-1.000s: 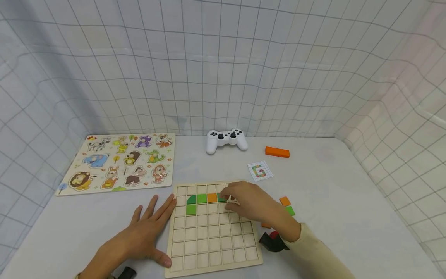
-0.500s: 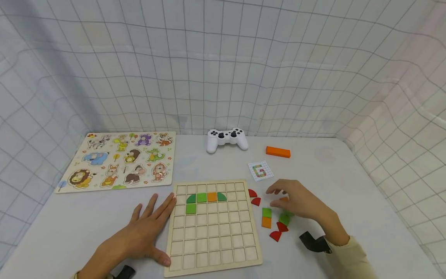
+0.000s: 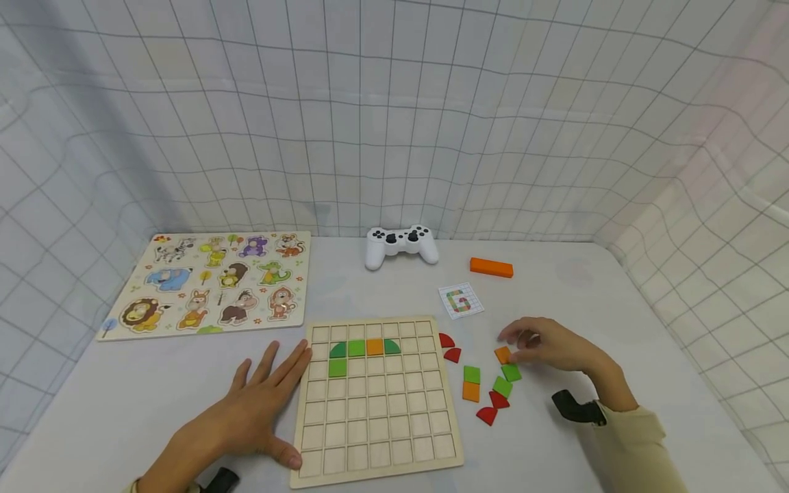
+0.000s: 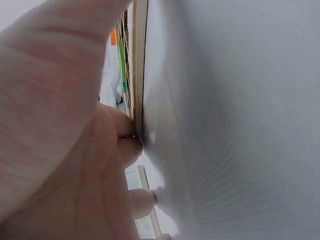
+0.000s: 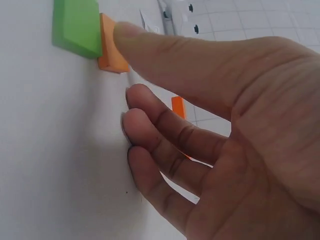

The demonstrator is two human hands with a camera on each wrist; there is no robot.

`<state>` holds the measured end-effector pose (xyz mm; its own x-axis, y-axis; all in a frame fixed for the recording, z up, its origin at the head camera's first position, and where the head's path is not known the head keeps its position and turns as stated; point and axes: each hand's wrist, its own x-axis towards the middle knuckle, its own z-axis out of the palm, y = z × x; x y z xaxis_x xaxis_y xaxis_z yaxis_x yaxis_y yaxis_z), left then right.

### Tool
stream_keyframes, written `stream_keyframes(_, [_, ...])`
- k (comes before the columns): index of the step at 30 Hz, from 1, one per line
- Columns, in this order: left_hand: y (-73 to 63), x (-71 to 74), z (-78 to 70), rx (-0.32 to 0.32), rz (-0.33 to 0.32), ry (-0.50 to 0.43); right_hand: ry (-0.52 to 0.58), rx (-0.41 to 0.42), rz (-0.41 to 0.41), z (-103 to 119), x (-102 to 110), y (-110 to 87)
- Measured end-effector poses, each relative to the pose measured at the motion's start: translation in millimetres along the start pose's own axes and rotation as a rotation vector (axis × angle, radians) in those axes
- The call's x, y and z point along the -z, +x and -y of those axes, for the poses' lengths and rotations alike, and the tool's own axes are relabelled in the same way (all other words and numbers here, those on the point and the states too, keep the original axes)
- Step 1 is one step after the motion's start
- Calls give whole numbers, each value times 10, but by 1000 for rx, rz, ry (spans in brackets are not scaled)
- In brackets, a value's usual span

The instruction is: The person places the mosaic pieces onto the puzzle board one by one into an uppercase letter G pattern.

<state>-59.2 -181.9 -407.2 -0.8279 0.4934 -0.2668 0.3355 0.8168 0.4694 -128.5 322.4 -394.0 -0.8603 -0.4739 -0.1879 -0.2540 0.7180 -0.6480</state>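
Note:
My left hand (image 3: 255,411) lies with fingers spread at the left edge of a wooden grid board (image 3: 376,472), fingertips and thumb right at its rim. In the board's upper cells sit two dark green quarter-round tiles (image 3: 392,347), two light green square tiles (image 3: 357,348) and an orange square tile (image 3: 374,347). To the right of the board, my right hand (image 3: 551,346) is low over the table beside a loose orange square tile (image 3: 502,355). Its thumb (image 5: 132,37) overlaps that tile in the right wrist view, the visible fingers loosely bent. A light green tile (image 5: 77,25) adjoins the orange one.
Other loose tiles lie right of the board, among them red quarter-rounds (image 3: 487,415) and an orange square (image 3: 471,392). Behind are a pattern card (image 3: 461,301), an orange block (image 3: 491,268), a white game controller (image 3: 401,246) and an animal puzzle board (image 3: 206,287).
My right hand has let go of the dark green quarter-round tile in the board's upper row and moved right to the loose tiles. My left hand has stayed put.

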Motion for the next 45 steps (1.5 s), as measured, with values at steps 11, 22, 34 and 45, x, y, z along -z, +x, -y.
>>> stream_keyframes(11, [4,-9,8,4,5,-5,-28,5,-8,-25,-17,21])
stream_keyframes(22, [6,-14,8,-1,-5,6,-46,-7,-30,-52,-58,49])
stream_keyframes(34, [7,-15,5,6,-1,12,-71,-23,-50,-15,-83,86])
stream_keyframes(45, [17,-11,3,10,2,8,-131,56,-115,171,-185,202])
